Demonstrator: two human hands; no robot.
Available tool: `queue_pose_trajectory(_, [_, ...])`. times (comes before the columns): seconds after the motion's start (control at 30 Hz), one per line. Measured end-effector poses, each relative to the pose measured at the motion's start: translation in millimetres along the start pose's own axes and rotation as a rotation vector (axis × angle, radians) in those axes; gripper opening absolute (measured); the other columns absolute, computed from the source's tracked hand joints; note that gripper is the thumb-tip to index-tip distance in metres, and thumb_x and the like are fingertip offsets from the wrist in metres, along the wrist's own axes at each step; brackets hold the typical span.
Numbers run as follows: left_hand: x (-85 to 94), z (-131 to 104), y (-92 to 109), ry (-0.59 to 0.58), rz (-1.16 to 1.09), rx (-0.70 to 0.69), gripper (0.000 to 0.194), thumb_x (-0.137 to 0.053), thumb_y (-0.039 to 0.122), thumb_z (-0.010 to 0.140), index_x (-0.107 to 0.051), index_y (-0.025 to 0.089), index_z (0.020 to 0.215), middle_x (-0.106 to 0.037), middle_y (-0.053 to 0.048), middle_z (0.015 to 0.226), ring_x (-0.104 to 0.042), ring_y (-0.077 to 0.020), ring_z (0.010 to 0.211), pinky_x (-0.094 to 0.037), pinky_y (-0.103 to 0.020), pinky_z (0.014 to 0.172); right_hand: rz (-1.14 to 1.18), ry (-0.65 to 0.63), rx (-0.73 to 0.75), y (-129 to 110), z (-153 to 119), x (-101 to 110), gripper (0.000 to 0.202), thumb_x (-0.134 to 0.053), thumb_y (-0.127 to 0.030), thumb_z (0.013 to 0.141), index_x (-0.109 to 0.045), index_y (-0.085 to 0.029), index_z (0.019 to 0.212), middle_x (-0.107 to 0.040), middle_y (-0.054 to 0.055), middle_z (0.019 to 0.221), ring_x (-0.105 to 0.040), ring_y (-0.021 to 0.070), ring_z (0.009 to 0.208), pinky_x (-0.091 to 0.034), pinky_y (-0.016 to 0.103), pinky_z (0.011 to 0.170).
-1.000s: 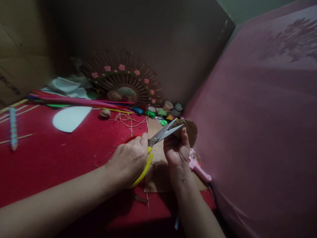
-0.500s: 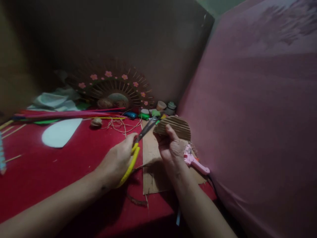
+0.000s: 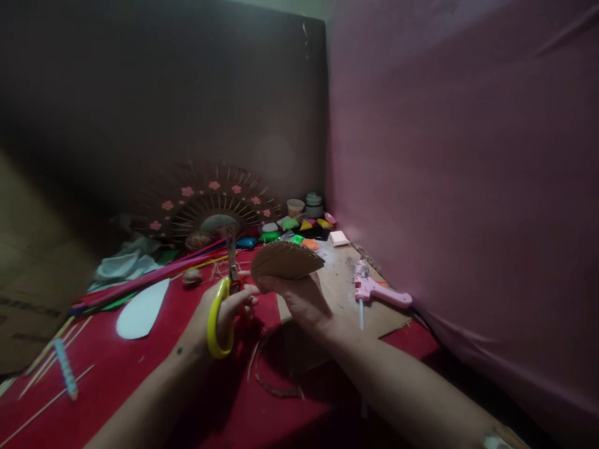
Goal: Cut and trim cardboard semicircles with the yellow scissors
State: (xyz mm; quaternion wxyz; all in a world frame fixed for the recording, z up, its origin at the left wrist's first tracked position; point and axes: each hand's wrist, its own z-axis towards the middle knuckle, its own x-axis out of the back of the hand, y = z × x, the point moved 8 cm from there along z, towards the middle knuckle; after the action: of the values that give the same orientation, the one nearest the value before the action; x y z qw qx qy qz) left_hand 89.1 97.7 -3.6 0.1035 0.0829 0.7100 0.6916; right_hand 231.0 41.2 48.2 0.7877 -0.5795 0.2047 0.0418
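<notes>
My left hand (image 3: 224, 308) is closed on yellow-handled scissors (image 3: 219, 324), whose blades point up and away from me. To its right, my right hand (image 3: 299, 302) grips a rounded piece of corrugated cardboard (image 3: 285, 260) by its near edge, raised above the table. The cardboard is tilted and its cut edge shows the ridges. The scissor blades stand apart from it, just to its left. Below the hands, a thin brown strip (image 3: 271, 388) lies curled on the red cloth.
A pink glue gun (image 3: 381, 292) rests on a flat cardboard sheet (image 3: 344, 312) at the right. A white petal-shaped cutout (image 3: 143, 310), sticks (image 3: 51, 355) and a blue striped strip (image 3: 65, 369) lie left. A flowered fan-shaped piece (image 3: 210, 202) stands behind, near clay packets (image 3: 309, 224) and a grey jar (image 3: 313, 204).
My view has turned to the right. The scissors have swung from pointing at the cardboard to nearly upright, and the cardboard has been turned so its ridged face no longer faces me.
</notes>
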Motion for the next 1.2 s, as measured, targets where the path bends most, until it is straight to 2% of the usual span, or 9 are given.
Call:
queue_pose_trajectory(0.2, [-15.2, -4.8, 13.1, -0.124, 0.049, -0.041, 0.016, -0.071, 0.024, 0.056, -0.06, 0.015, 0.064, -0.059, 0.001, 0.049, -0.054, -0.0128, 0.045, -0.044, -0.023, 0.045, 0.123, -0.013, -0.088, 18.5, 5.3, 1.5, 0.017, -0.074, -0.021, 0.055, -0.07, -0.017, 0.071, -0.071, 0.001, 0.073, -0.063, 0.0171, 0.07, -0.05, 0.032, 0.072])
queue_pose_trajectory(0.3, [-19.2, -6.5, 14.0, -0.133, 0.031, -0.002, 0.018, -0.073, 0.022, 0.051, -0.062, 0.014, 0.063, -0.06, 0.0, 0.05, -0.055, -0.013, 0.045, -0.045, -0.023, 0.045, 0.158, -0.041, -0.128, 20.4, 5.8, -0.4, 0.016, -0.071, -0.021, 0.057, -0.071, -0.015, 0.071, -0.07, 0.003, 0.069, -0.064, 0.0177, 0.066, -0.052, 0.033, 0.068])
queue_pose_trajectory(0.43, [-20.9, -9.3, 13.9, -0.095, -0.035, 0.028, 0.028, -0.076, 0.021, 0.046, -0.063, 0.014, 0.069, -0.063, 0.0, 0.057, -0.058, -0.0141, 0.049, -0.047, -0.025, 0.048, 0.161, -0.074, -0.134, 17.6, 3.7, -4.0, 0.01, -0.068, -0.019, 0.059, -0.07, -0.013, 0.066, -0.066, 0.001, 0.058, -0.059, 0.014, 0.053, -0.05, 0.029, 0.059])
queue_pose_trajectory(0.57, [-24.6, -11.3, 9.5, -0.183, 0.048, 0.035, 0.02, -0.073, 0.026, 0.057, -0.062, 0.014, 0.068, -0.062, 0.0, 0.056, -0.056, -0.0143, 0.046, -0.047, -0.027, 0.047, 0.186, -0.026, -0.098, 15.4, 1.6, -1.5, 0.014, -0.069, -0.016, 0.057, -0.07, -0.016, 0.071, -0.069, 0.0, 0.069, -0.061, 0.0136, 0.063, -0.05, 0.027, 0.065])
queue_pose_trajectory(0.7, [-25.3, -12.3, 11.2, -0.274, 0.189, -0.044, 0.018, -0.068, 0.03, 0.068, -0.06, 0.015, 0.062, -0.058, -0.001, 0.049, -0.055, -0.0154, 0.045, -0.045, -0.028, 0.046, 0.215, -0.069, -0.106, 15.5, -0.1, -4.3, 0.013, -0.069, -0.017, 0.059, -0.071, -0.017, 0.072, -0.069, -0.001, 0.072, -0.061, 0.014, 0.064, -0.049, 0.029, 0.068])
queue_pose_trajectory(0.8, [-22.0, -12.4, 11.7, -0.276, 0.141, -0.023, 0.016, -0.068, 0.031, 0.07, -0.061, 0.016, 0.07, -0.062, -0.001, 0.056, -0.057, -0.0157, 0.049, -0.046, -0.027, 0.048, 0.24, -0.061, -0.071, 12.0, 1.0, -1.5, 0.011, -0.07, -0.017, 0.057, -0.071, -0.017, 0.068, -0.07, -0.001, 0.072, -0.061, 0.014, 0.065, -0.049, 0.03, 0.071])
queue_pose_trajectory(0.9, [-20.7, -13.1, 10.3, -0.297, 0.061, 0.046, 0.02, -0.065, 0.033, 0.073, -0.063, 0.016, 0.083, -0.065, -0.004, 0.066, -0.06, -0.0171, 0.056, -0.049, -0.029, 0.052, 0.27, -0.018, -0.11, 14.3, 2.1, 1.9, 0.01, -0.07, -0.016, 0.056, -0.07, -0.016, 0.066, -0.069, -0.001, 0.067, -0.06, 0.0136, 0.062, -0.049, 0.03, 0.069])
queue_pose_trajectory(1.03, [-26.2, -14.7, 22.1, -0.392, 0.181, -0.072, 0.016, -0.063, 0.031, 0.075, -0.065, 0.015, 0.075, -0.064, -0.005, 0.064, -0.059, -0.0169, 0.057, -0.049, -0.029, 0.056, 0.334, 0.003, -0.131, 14.7, 2.1, 1.1, 0.016, -0.071, -0.014, 0.051, -0.07, -0.016, 0.067, -0.07, -0.001, 0.069, -0.061, 0.0138, 0.063, -0.049, 0.029, 0.068])
queue_pose_trajectory(1.2, [-20.3, -9.6, 28.7, -0.323, 0.222, -0.175, 0.011, -0.067, 0.027, 0.071, -0.066, 0.017, 0.075, -0.063, -0.001, 0.063, -0.055, -0.0152, 0.055, -0.048, -0.028, 0.059, 0.369, -0.004, -0.124, 15.8, 2.2, 1.0, 0.019, -0.073, -0.013, 0.051, -0.071, -0.017, 0.069, -0.071, -0.002, 0.071, -0.062, 0.0141, 0.067, -0.049, 0.029, 0.072])
